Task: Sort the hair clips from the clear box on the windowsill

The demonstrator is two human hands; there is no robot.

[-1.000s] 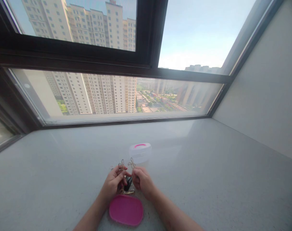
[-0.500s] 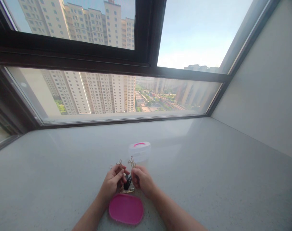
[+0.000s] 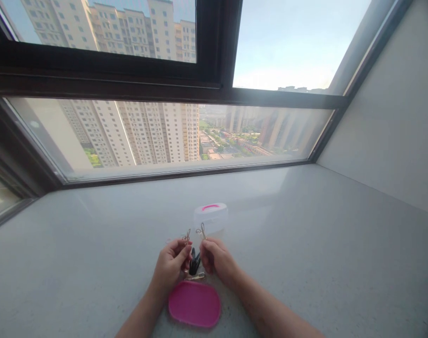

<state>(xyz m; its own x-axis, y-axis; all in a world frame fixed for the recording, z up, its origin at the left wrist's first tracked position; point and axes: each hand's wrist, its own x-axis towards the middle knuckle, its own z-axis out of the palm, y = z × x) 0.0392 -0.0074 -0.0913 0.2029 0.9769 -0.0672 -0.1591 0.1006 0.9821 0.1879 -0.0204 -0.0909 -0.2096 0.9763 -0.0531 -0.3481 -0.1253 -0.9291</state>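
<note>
My left hand [image 3: 171, 264] pinches a small gold bow-shaped clip [image 3: 187, 235] between thumb and fingertips, its loops pointing up. A similar gold bow-shaped clip [image 3: 202, 230] stands up from the closed fingers of my right hand [image 3: 217, 259]. The two clips are close together but apart. Between and below the hands lie several slim black clips [image 3: 194, 262], partly hidden by my fingers. Just in front of them is a gold clip [image 3: 197, 276], by the far rim of a pink oval tray [image 3: 194, 304].
Behind my hands stands a translucent white box [image 3: 211, 217] with a pink handle [image 3: 210, 206] on top. Everything rests on a pale speckled sill [image 3: 94, 253]. A dark-framed window [image 3: 214, 96] closes the back, and a white wall [image 3: 386, 117] rises on the right.
The view has shifted slightly, so hands, tray and box appear further right. Both bow-shaped clips have turned and now show more edge-on, and my hands are slightly closer together.
</note>
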